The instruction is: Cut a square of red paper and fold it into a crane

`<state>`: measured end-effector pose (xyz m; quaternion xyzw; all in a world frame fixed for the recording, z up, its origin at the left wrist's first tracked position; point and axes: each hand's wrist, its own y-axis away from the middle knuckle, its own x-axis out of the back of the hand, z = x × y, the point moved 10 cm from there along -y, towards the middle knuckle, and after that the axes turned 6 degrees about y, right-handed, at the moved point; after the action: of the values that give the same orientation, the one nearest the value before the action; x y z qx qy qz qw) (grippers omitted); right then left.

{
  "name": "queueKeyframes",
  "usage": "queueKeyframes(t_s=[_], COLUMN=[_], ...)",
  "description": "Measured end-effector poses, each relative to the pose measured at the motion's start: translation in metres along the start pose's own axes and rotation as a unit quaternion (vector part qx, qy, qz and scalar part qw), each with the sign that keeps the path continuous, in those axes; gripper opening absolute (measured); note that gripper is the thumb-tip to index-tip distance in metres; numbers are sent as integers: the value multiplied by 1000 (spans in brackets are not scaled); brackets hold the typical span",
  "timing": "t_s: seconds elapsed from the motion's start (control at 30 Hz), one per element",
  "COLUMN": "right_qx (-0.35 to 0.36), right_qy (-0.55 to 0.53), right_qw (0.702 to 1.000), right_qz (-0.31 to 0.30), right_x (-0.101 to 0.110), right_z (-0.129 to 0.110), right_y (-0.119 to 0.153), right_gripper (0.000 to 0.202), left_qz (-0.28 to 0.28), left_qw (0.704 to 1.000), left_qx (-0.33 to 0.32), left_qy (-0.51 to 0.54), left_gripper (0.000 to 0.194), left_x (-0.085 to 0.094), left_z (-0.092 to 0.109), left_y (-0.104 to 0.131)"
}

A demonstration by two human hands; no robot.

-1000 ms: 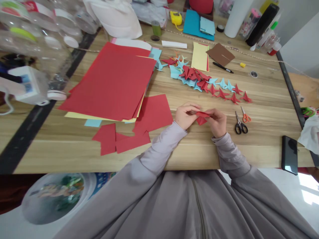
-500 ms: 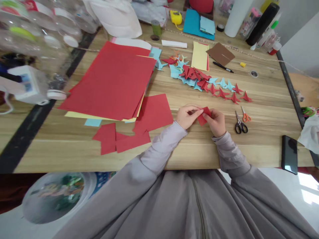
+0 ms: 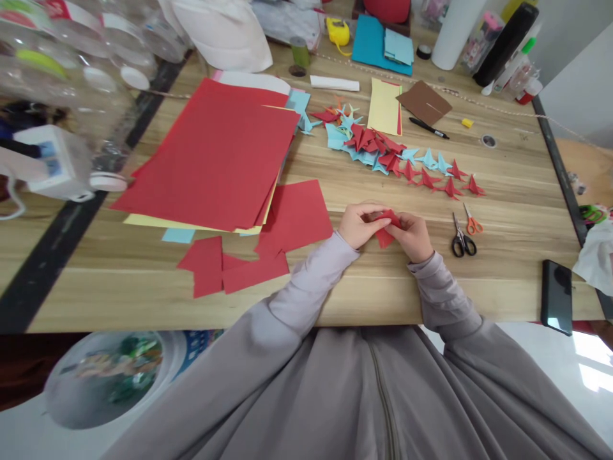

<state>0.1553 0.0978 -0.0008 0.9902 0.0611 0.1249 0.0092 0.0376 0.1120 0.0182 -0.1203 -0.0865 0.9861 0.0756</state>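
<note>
A small piece of red paper [image 3: 384, 239] is pinched between both hands above the wooden table, partly folded and half covered by fingers. My left hand [image 3: 358, 225] grips its left side, thumb in front. On the other side my right hand [image 3: 416, 237] pinches it, the thumb close to the left one. Beyond the hands lie red folded paper cranes [image 3: 428, 181] and light blue ones [image 3: 430, 160], several of each. Red paper scraps [image 3: 256, 273] and a larger red sheet [image 3: 301, 214] rest left of my left hand.
Black-handled scissors [image 3: 462, 243] and small orange scissors [image 3: 473, 225] lie right of my right hand. A stack of large red sheets [image 3: 215, 153] covers the left side. A phone [image 3: 556, 297] sits at the front right edge. A tape measure [image 3: 338, 32] and bottles [image 3: 108, 153] stand farther back.
The red paper was a flatter diamond between my hands; now its upper part is bent over and my thumbs have come closer together. The other things on the table stay put.
</note>
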Motion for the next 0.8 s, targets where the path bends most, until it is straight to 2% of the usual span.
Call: queueKeyframes(t_s=[0.17,0.37,0.47,0.57,0.67,0.8], right_qx=[7,5,-12,-26,-33,-44], right_qy=[40,36,18,-26,-88,-146], right_qw=[999,999,1000,999,995,986], right_qz=[-16,-25,-16,3,30,65], right_x=[-4,-6,-5,-1,5,13], right_z=[1,2,3,4,5,10], right_y=[1,1,1,1,0,-1], right_gripper=[15,13,15,17,17,18], left_qz=[6,18,46,71,70,53], left_qw=[1000,1000,997,982,969,960], left_qx=[-17,-12,43,118,160,197], left_qy=[-14,-16,40,128,177,192], left_gripper=[8,22,31,29,27,29], left_x=[0,1,9,13,9,-1], left_z=[0,5,-5,-23,-33,-40], left_y=[1,2,1,2,3,6])
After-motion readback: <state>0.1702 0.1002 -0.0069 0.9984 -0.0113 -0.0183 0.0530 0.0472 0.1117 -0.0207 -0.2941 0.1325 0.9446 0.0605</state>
